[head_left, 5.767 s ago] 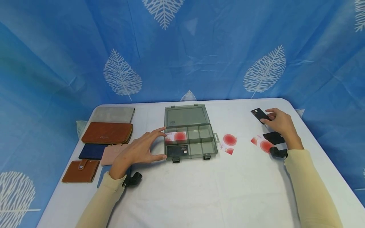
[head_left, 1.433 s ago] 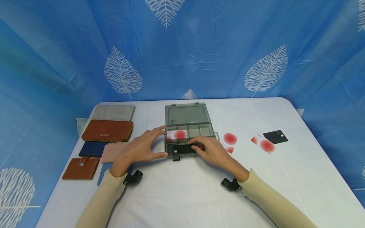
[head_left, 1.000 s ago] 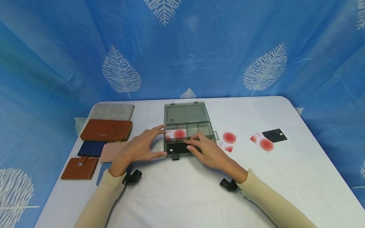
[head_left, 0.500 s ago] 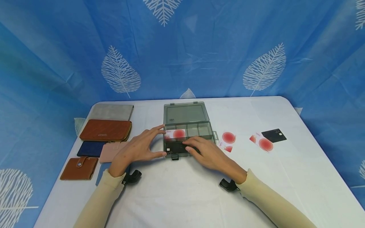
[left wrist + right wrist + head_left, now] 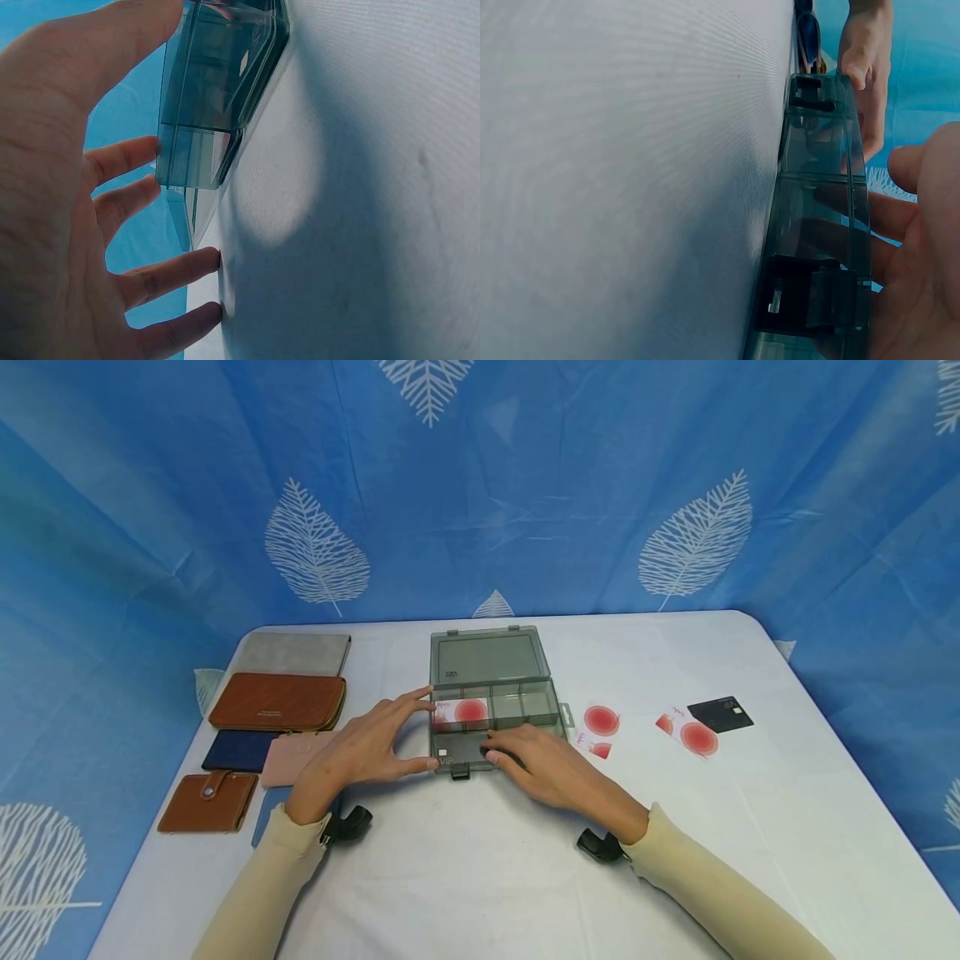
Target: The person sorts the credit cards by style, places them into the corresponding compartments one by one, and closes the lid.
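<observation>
1. The right hand (image 5: pixel 551 770) lay with fingers nearly straight on the black card (image 5: pixel 461 748) in the front left compartment of the grey box (image 5: pixel 491 706), seating it.
2. The left hand (image 5: pixel 360 752), fingers spread, braced the box's left wall.
3. The next move probably called for lifting off and fetching a card right of the box on the surface (image 5: pixel 480 877).
</observation>
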`<state>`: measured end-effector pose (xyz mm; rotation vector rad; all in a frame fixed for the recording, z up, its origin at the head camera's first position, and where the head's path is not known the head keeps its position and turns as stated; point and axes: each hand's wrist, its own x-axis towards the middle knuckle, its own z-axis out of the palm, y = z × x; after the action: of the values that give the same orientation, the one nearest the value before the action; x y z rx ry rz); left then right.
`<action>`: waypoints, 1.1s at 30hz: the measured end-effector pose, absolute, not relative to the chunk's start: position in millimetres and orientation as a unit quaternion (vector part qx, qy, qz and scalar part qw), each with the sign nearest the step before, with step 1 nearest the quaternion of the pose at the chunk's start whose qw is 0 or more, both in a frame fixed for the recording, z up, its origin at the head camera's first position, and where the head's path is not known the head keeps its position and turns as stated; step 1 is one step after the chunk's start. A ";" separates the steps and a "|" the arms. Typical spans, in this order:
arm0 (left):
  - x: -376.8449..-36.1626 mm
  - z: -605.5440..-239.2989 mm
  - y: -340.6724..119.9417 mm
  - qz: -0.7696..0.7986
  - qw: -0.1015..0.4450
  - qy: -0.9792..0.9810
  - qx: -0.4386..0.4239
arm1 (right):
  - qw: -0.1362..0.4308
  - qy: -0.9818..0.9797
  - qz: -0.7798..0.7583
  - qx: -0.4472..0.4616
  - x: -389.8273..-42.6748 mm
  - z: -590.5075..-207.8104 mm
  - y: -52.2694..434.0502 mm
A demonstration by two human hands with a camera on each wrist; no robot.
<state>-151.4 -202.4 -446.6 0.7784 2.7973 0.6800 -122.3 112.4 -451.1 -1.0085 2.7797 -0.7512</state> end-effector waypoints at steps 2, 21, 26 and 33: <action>-151.4 -446.9 -202.3 0.228 0.080 0.935 0.259 | 0.048 0.911 -0.242 -0.329 -121.9 -451.1 112.6; -151.1 -446.8 -202.3 0.230 0.080 0.934 0.263 | 0.021 0.885 -0.329 -0.328 -141.7 -418.5 147.6; -151.6 -445.7 -202.1 0.229 0.081 0.934 0.263 | -0.005 0.884 -0.339 -0.322 -152.6 -414.1 173.9; -151.4 -445.6 -203.2 0.231 0.080 0.933 0.265 | -0.003 0.904 -0.330 -0.271 -174.2 -425.3 217.0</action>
<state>-151.4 -203.2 -445.6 0.7939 2.7903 0.6899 -174.2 217.0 -425.3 -0.8540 2.8463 -1.0404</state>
